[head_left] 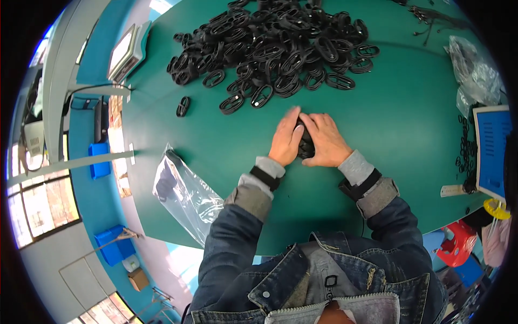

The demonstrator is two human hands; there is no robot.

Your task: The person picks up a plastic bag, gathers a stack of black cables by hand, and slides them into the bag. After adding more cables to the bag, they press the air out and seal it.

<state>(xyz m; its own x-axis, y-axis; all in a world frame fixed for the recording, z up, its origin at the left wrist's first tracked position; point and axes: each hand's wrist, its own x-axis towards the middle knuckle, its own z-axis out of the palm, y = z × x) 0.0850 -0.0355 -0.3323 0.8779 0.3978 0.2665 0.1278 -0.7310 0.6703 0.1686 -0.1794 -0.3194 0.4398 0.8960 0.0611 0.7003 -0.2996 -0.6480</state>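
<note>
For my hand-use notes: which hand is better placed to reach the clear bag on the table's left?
Probably the left hand: it is nearer the clear bag; the right hand is farther. Both hold a black bundle.

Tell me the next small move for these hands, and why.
Probably press the left hand and right hand gently inward to even up the black bundle: they cup it from both sides, its dark pieces showing between them, though they hide part of it.

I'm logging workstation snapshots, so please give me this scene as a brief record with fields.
Left hand: against a black bundle, partly hidden
Right hand: on the bundle's other side
Cable pile: black coils, beyond the hands
Lone coil: left of pile
Clear bag: left of left sleeve
Surface: green table
</note>
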